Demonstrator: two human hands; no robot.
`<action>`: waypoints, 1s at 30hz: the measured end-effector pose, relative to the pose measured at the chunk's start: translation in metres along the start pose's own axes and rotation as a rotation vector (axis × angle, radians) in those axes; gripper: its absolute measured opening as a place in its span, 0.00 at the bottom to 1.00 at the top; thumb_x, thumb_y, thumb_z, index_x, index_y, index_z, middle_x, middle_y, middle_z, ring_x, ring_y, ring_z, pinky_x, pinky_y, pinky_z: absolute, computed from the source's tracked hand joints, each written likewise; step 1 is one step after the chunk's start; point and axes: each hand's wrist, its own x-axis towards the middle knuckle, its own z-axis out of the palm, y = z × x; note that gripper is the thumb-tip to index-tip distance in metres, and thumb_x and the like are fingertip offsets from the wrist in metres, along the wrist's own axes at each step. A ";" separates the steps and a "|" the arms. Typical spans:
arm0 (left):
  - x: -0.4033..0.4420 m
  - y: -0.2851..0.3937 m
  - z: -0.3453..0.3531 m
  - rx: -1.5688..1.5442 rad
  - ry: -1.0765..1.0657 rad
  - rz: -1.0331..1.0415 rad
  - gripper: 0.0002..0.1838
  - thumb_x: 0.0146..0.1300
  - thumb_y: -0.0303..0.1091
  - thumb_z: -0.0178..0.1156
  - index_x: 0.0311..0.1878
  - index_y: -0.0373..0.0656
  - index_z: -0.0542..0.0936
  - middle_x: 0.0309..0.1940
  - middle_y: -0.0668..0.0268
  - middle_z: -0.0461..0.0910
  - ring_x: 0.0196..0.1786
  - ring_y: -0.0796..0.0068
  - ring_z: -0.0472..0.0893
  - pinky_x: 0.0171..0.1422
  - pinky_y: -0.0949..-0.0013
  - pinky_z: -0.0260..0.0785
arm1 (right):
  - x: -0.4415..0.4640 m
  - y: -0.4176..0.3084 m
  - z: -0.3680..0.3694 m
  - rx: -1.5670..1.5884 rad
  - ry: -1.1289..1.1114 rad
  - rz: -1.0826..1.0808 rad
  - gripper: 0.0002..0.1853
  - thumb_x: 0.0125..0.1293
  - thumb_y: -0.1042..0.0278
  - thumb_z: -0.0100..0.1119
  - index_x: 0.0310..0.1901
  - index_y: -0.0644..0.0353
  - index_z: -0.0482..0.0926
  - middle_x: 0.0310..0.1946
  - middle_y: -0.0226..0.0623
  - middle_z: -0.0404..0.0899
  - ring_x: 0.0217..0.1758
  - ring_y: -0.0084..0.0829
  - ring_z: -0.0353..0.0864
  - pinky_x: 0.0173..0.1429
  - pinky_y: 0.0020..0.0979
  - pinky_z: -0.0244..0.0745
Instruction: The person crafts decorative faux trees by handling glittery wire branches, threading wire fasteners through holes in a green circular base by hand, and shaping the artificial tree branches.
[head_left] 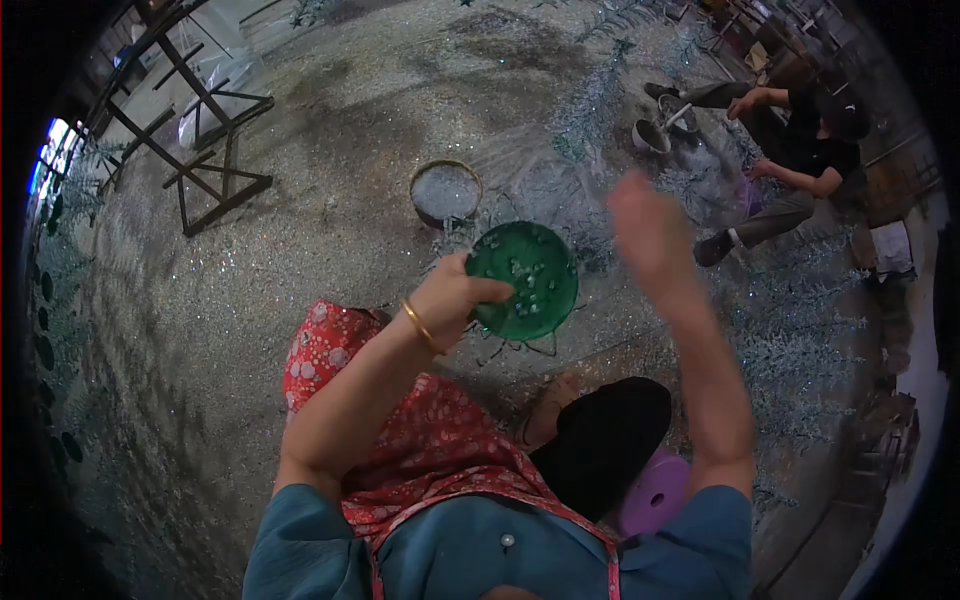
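Observation:
My left hand (450,300) grips a round, translucent green disc (545,265) by its left edge, thumb over its face. Small pale, shiny pieces dot the middle and rim of the disc. Whether they are stuck on or lie loose, I cannot tell. My right hand (650,235) is raised to the right of the disc, apart from it and smeared by motion. Its fingers are too blurred to read. Just beyond the disc, a round tan-rimmed tray (415,190) on the floor holds pale glittery material.
Another person (825,150) sits on the floor at the upper right, near a bucket (650,137). Silvery tinsel branches (800,350) spread along the right. Dark metal stands (215,190) are at the upper left. A purple stool (655,495) shows beside me. Glitter covers the floor (340,220).

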 end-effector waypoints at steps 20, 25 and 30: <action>0.005 0.001 0.000 -0.019 0.043 0.065 0.16 0.44 0.19 0.55 0.40 0.35 0.72 0.32 0.66 0.76 0.33 0.78 0.76 0.38 0.76 0.68 | -0.020 -0.037 0.022 0.160 -0.297 -0.204 0.11 0.55 0.65 0.53 0.29 0.63 0.67 0.18 0.48 0.73 0.25 0.49 0.75 0.28 0.44 0.67; -0.008 -0.009 -0.002 0.042 0.087 0.025 0.18 0.44 0.19 0.55 0.43 0.34 0.71 0.33 0.66 0.76 0.35 0.76 0.76 0.40 0.75 0.69 | 0.016 0.033 -0.015 -0.058 0.241 0.249 0.09 0.57 0.65 0.52 0.29 0.63 0.69 0.21 0.47 0.75 0.25 0.45 0.76 0.28 0.39 0.68; -0.001 0.006 -0.003 -0.066 0.041 0.001 0.19 0.45 0.18 0.54 0.45 0.34 0.70 0.35 0.64 0.76 0.36 0.75 0.76 0.41 0.73 0.70 | -0.010 -0.005 -0.024 0.354 -0.237 0.080 0.12 0.57 0.63 0.53 0.31 0.64 0.69 0.23 0.46 0.75 0.26 0.44 0.75 0.29 0.37 0.67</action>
